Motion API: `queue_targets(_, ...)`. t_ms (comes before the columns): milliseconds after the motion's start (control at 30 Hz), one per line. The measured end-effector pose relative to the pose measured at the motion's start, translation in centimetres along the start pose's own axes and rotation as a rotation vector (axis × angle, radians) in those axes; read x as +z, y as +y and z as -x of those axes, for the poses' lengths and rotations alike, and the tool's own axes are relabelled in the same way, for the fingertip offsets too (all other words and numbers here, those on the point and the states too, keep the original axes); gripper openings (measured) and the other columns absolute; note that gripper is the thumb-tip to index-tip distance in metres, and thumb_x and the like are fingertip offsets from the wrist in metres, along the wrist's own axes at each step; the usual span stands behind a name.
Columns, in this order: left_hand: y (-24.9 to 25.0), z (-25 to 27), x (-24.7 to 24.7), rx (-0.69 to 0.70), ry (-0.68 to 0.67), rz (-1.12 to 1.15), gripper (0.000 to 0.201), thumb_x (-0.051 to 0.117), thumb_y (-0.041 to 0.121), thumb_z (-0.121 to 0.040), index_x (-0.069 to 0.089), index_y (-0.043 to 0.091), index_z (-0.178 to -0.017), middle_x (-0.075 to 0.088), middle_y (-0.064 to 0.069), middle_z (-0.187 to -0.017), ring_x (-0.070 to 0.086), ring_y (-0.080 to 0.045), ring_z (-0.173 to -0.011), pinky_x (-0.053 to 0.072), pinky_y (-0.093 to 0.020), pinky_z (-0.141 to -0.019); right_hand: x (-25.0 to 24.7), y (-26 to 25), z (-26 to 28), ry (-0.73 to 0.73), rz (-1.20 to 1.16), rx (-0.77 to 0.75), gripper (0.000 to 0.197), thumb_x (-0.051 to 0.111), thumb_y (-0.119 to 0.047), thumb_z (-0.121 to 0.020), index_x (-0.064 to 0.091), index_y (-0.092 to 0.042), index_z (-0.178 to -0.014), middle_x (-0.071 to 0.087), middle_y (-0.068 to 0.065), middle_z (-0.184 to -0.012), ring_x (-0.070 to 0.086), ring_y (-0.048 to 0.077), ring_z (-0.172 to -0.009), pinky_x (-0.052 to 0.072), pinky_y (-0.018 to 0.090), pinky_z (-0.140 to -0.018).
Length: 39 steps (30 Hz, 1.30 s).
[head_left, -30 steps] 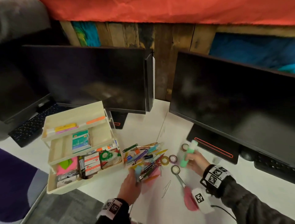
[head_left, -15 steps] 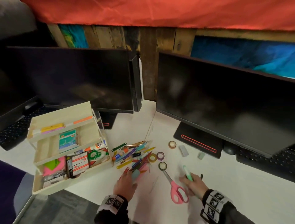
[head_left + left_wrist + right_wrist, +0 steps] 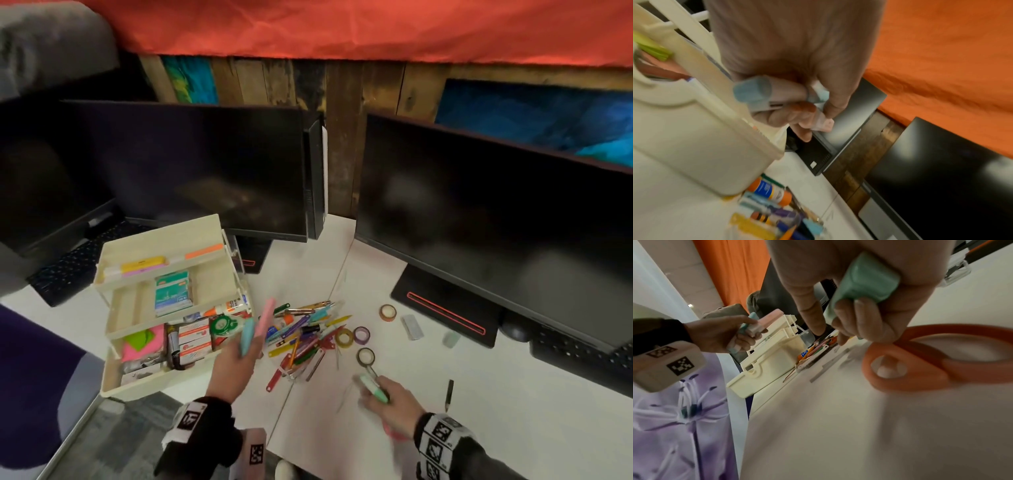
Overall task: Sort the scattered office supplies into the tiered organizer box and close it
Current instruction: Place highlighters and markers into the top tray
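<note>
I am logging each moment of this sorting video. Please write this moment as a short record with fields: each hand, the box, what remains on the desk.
left hand: holds a blue highlighter and a pink highlighter
right hand: holds a green highlighter, touching the scissors
organizer box: open, tiers spread, partly filled
desk: pen pile, tape rolls, pencil

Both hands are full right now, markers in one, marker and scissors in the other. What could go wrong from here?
The right hand grips a green marker while its fingers also hook the scissors; that crowded grip could drop one. The left hand holds a blue marker and a pink marker loosely together near the organizer box; one may slip out.
</note>
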<state>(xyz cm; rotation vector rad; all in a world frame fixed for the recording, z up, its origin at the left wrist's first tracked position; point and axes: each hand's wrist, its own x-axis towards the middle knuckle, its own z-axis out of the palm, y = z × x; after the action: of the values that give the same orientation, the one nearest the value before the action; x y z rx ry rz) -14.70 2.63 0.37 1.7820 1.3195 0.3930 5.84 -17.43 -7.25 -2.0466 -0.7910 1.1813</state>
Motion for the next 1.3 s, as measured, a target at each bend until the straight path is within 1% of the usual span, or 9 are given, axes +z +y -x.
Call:
queue_targets(100,0.4,-0.4,-1.8,0.004,0.083,0.121,0.024,0.046,0.028,-0.096,0.058,0.007,-0.096,0.053,-0.008,-0.067,0.041,-0.015,-0.052,0.035,-0.026,-0.047,0.2,-0.3,-0.6,-0.015,-0.028,-0.005,0.023,0.069,-0.031,-0.072,0.054,-0.032,-0.089,0.063,-0.003,-0.101,0.057,0.014,-0.088,0.043,0.023,-0.079)
queue_targets(267,1.4,-0.8,-4.6,0.027,0.205,0.302,0.018,0.044,0.023,-0.098,0.051,0.006,-0.098,0.052,-0.003,-0.065,0.044,-0.006,-0.043,0.032,-0.013,-0.034,0.8,-1.9,-1.8,-0.038,-0.009,-0.043,0.031,0.066,-0.02,-0.082,0.057,-0.024,-0.111,0.06,-0.004,-0.079,0.054,0.011,-0.061,0.042,0.021,-0.051)
queue_targets(333,1.5,-1.4,-5.9,0.05,0.236,0.315,0.019,0.045,0.024,-0.098,0.051,0.007,-0.101,0.056,-0.006,-0.068,0.044,-0.009,-0.047,0.035,-0.014,-0.037,1.2,-3.2,-2.2,-0.029,-0.06,-0.067,0.031,0.065,-0.021,-0.085,0.057,-0.023,-0.114,0.064,0.0,-0.074,0.053,0.011,-0.055,0.041,0.02,-0.046)
queue_targets(533,1.2,-6.9,-12.9,0.054,0.477,0.196,0.034,0.048,0.035,-0.095,0.058,0.004,-0.102,0.064,-0.017,-0.089,0.051,-0.023,-0.071,0.037,-0.032,-0.063,2.5,-8.6,-4.9,0.062,-0.203,-0.1,0.015,0.056,-0.014,-0.091,0.053,-0.011,-0.106,0.065,0.005,-0.072,0.056,0.01,-0.062,0.044,0.021,-0.067)
queue_targets(633,1.7,-10.5,-16.7,0.037,0.536,0.069,0.033,0.051,0.032,-0.094,0.059,0.0,-0.094,0.065,-0.019,-0.087,0.057,-0.031,-0.082,0.036,-0.032,-0.07,2.5,-13.2,-5.7,0.03,-0.315,-0.084,0.016,0.048,-0.009,-0.094,0.052,-0.017,-0.107,0.061,0.011,-0.086,0.054,0.008,-0.054,0.044,0.017,-0.048)
queue_targets(767,2.8,-14.2,-18.9,-0.012,0.354,-0.115,0.027,0.054,0.03,-0.092,0.058,0.003,-0.089,0.062,-0.015,-0.084,0.059,-0.033,-0.087,0.037,-0.032,-0.071,2.5,-19.5,-7.3,0.013,-0.371,-0.202,0.02,0.045,-0.012,-0.096,0.053,-0.018,-0.113,0.06,0.01,-0.082,0.047,0.015,-0.05,0.036,0.021,-0.041)
queue_targets(933,3.2,-17.8,-18.3,-0.013,0.114,-0.199,0.026,0.054,0.031,-0.092,0.059,0.005,-0.093,0.068,-0.016,-0.089,0.067,-0.034,-0.086,0.053,-0.04,-0.084,2.9,-26.8,-10.4,0.14,-0.318,-0.372,0.008,0.057,-0.015,-0.09,0.051,-0.017,-0.094,0.069,0.014,-0.088,0.053,0.017,-0.055,0.041,0.024,-0.045)
queue_targets(1100,3.3,-19.9,-17.9,0.019,0.035,-0.33,0.031,0.055,0.035,-0.091,0.061,0.006,-0.101,0.061,-0.01,-0.087,0.058,-0.025,-0.077,0.044,-0.029,-0.066,4.5,-32.3,-13.7,0.214,-0.278,-0.395,0.008,0.055,-0.01,-0.09,0.057,-0.011,-0.098,0.063,0.007,-0.071,0.056,0.013,-0.052,0.043,0.022,-0.047)
queue_targets(1300,2.0,-21.5,-19.0,0.092,0.02,-0.483,0.024,0.059,0.03,-0.086,0.064,0.01,-0.098,0.065,-0.014,-0.101,0.061,-0.03,-0.095,0.043,-0.031,-0.077,8.1,-36.2,-17.6,0.183,-0.118,-0.398,0.022,0.043,-0.008,-0.091,0.06,-0.02,-0.096,0.066,0.011,-0.085,0.066,0.023,-0.072,0.058,0.037,-0.069)
